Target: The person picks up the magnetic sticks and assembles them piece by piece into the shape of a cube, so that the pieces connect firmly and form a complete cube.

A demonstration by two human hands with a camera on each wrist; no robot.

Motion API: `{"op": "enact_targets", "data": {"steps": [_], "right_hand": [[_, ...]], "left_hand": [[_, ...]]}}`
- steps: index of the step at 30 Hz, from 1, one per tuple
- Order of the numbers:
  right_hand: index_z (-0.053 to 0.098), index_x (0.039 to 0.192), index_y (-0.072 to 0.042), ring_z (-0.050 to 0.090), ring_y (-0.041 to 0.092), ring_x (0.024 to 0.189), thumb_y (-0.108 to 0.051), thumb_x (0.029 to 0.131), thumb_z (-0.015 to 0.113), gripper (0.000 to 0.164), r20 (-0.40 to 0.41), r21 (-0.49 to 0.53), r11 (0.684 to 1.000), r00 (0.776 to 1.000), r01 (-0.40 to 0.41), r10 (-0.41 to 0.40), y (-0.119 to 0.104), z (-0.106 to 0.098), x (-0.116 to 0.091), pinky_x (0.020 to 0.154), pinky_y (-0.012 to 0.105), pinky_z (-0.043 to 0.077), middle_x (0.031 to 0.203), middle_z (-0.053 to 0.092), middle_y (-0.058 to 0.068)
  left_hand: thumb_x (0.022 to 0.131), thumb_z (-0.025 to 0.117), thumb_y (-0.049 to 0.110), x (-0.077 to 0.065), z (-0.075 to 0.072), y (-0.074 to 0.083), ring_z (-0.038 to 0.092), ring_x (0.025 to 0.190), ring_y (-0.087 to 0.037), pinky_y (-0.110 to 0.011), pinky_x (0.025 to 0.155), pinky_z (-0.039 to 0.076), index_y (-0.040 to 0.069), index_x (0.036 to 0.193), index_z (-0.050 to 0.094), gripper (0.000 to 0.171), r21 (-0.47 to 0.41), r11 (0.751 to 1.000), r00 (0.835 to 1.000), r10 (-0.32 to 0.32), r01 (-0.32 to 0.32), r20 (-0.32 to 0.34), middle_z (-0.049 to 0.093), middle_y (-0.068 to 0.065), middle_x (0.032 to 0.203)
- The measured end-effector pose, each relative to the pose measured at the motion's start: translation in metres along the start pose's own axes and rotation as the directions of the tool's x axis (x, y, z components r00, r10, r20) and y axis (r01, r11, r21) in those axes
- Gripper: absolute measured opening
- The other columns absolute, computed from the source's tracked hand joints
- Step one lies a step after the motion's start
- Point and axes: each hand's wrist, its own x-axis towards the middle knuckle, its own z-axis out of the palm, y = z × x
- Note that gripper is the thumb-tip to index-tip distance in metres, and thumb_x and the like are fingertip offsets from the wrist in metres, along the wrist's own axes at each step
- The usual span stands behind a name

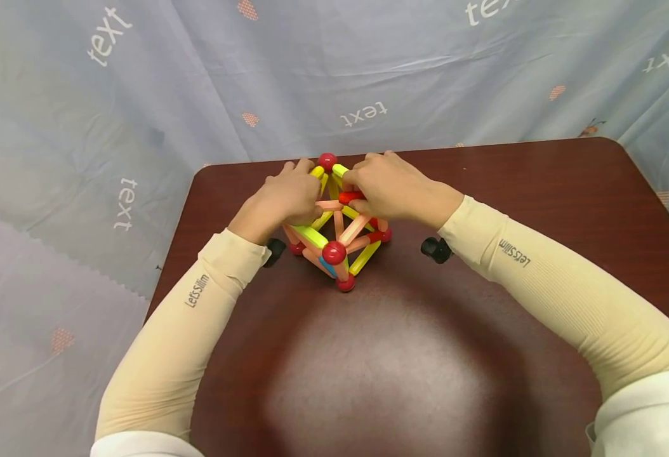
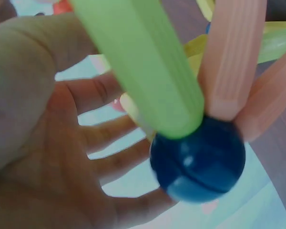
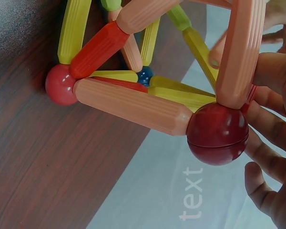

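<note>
In the head view, a frame of magnetic building rods (image 1: 311, 236) and balls stands on the table, a red ball (image 1: 327, 161) at its top. My left hand (image 1: 289, 193) grips its left side, thumb by a peach rod (image 1: 329, 205). In the left wrist view, a green rod (image 2: 143, 67) and blue ball (image 2: 198, 160) hide the thumb tip and some fingertips. On the frame's right side, my right hand (image 1: 394, 187) pinches a red rod (image 1: 350, 198) between thumb and forefinger. The right wrist view shows its other fingers spread behind a dark red ball (image 3: 218, 133).
The dark brown table (image 1: 540, 190) extends around the frame, mostly toward the right and front. A pale blue curtain (image 1: 323, 76) printed with text hangs behind its far edge. A black wrist camera (image 1: 436, 249) shows beneath the right wrist, another (image 1: 275, 252) beneath the left.
</note>
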Motion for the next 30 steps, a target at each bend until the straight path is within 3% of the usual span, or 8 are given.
{"op": "enact_targets", "data": {"steps": [6, 16, 30], "right_hand": [[0.073, 0.108, -0.015, 0.062, 0.029, 0.092, -0.027, 0.092, 0.071, 0.020, 0.000, 0.006, 1.000, 1.000, -0.007, 0.007, -0.001, 0.000, 0.000, 0.080, 0.048, 0.051, 0.100, 0.075, 0.003], [0.071, 0.100, -0.012, 0.061, 0.026, 0.084, -0.027, 0.092, 0.072, 0.016, -0.023, 0.050, 0.999, 1.000, -0.009, 0.011, 0.000, -0.001, -0.001, 0.073, 0.041, 0.051, 0.089, 0.070, 0.003], [0.073, 0.102, -0.014, 0.060, 0.028, 0.088, -0.023, 0.091, 0.070, 0.015, 0.040, 0.014, 0.999, 0.999, -0.036, 0.036, -0.003, -0.008, 0.001, 0.076, 0.045, 0.045, 0.092, 0.071, 0.003]], "left_hand": [[0.097, 0.059, 0.022, -0.008, -0.002, -0.009, 0.030, 0.144, -0.040, -0.060, 0.101, 0.044, 0.009, 0.099, 0.065, 0.015, -0.080, 0.995, 0.998, 0.056, -0.058, -0.036, 0.024, -0.015, 0.165], [0.103, 0.053, 0.020, -0.013, 0.003, -0.018, 0.036, 0.136, -0.040, -0.051, 0.104, 0.044, 0.007, 0.112, 0.063, 0.018, -0.132, 0.983, 0.990, 0.120, -0.128, -0.068, 0.025, -0.018, 0.162], [0.105, 0.054, 0.022, -0.014, 0.005, -0.020, 0.043, 0.132, -0.038, -0.048, 0.104, 0.045, 0.004, 0.120, 0.061, 0.025, -0.181, 0.975, 0.991, 0.120, -0.130, -0.066, 0.030, -0.018, 0.159]]}}
